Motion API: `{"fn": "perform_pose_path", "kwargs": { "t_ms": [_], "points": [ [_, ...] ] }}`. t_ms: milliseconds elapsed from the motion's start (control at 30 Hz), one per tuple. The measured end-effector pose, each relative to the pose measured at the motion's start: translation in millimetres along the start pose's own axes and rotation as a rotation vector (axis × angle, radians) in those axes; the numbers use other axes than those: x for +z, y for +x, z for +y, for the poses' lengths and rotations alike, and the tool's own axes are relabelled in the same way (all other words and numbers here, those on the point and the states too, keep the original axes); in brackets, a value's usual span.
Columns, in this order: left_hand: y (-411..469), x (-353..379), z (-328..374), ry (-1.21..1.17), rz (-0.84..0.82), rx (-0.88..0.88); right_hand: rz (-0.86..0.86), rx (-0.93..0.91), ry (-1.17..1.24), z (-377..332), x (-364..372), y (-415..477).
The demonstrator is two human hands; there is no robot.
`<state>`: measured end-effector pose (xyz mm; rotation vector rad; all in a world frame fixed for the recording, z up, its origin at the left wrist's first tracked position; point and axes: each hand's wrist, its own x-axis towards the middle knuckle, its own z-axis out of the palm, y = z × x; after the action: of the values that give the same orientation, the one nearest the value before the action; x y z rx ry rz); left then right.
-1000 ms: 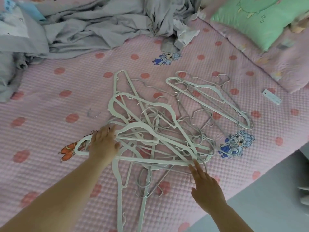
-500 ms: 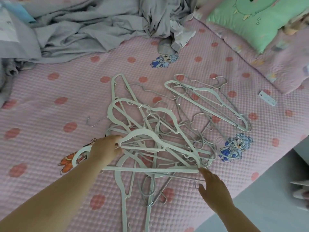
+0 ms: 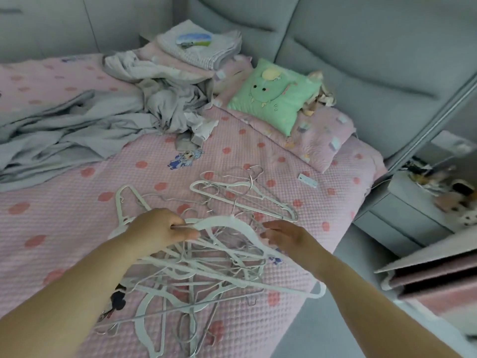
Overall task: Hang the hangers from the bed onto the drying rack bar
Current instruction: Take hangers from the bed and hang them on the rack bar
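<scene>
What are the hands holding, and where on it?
The left hand grips a white hanger by one end of its curved top. The right hand is at its other side; grip unclear.

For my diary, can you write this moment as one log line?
left hand: grips hanger | right hand: by hanger | pile: on bed

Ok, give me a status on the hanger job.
Done: nothing that shows; no drying rack is in view. In hand: the left hand grips a white hanger at the top of the tangled pile, and the right hand is at its other end; whether it grips is unclear. Left: that pile and a second cluster farther back lie on the bed, all unhung.
</scene>
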<state>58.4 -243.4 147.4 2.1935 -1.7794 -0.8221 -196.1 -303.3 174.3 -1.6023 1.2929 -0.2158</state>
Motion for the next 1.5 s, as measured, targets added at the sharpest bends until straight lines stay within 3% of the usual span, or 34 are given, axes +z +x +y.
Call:
{"fn": "perform_pose_path", "kwargs": {
  "t_ms": [100,200,500,767,967,1200,1333,1500],
  "points": [
    [-3,-13,53,0.043,0.018,0.100,-0.084,-0.035,0.019,-20,-28,-45],
    [-10,-16,110,0.037,0.023,0.209,-0.036,-0.056,0.023,-23,-57,-92],
    [-71,34,308,-0.229,0.062,0.645,0.483,0.045,0.161,24,-135,-281],
    [-251,127,463,-0.264,-0.375,0.998,1.193,0.117,0.610,108,-155,-509],
    [-420,176,544,-0.383,-0.788,1.053,1.704,0.152,0.554,166,-148,-662],
    [-569,210,601,0.009,-0.890,1.346,1.992,0.234,0.505,206,-128,-796],
    [-620,239,618,0.156,-1.018,1.405,2.114,0.324,0.441,230,-119,-842],
    [-655,281,653,0.190,-0.973,1.444,2.190,0.412,0.390,260,-116,-887]
  ]
}}
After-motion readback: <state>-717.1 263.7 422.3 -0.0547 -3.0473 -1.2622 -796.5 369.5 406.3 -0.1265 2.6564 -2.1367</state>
